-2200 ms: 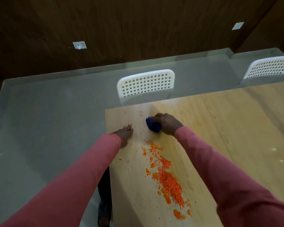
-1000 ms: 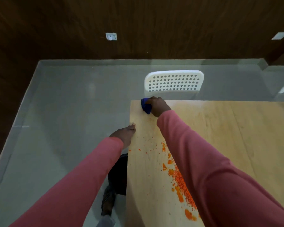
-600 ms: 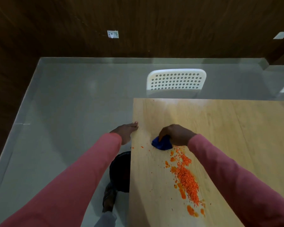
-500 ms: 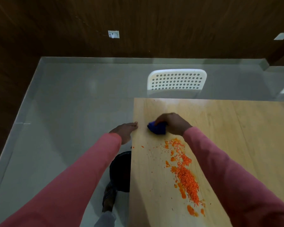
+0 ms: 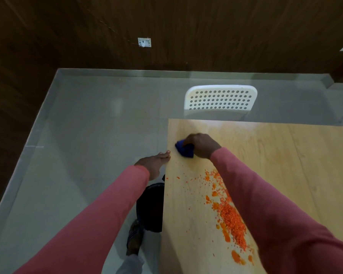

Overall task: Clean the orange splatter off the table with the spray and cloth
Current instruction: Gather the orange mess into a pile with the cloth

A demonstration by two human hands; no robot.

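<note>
Wiping near the table's left edge with a bunched cloth

The right hand [image 5: 201, 145] curled its fingers over the blue cloth [image 5: 184, 150], pressed onto the wooden table [image 5: 285, 165]. The orange splatter [image 5: 229, 212] lay nearer the person, apart from the cloth. The left hand [image 5: 153, 161] rested loosely uncurled at the table's edge.

Blue cloth [image 5: 183, 150]; orange splatter [image 5: 229, 212]; pale wood table [image 5: 285, 155]; white perforated chair [image 5: 220, 99].

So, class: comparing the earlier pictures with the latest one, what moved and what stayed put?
The right hand, gripping the blue cloth, swept from beside the orange splatter toward the table's far left corner. The left hand stayed at the table edge; the splatter looks unchanged.
</note>
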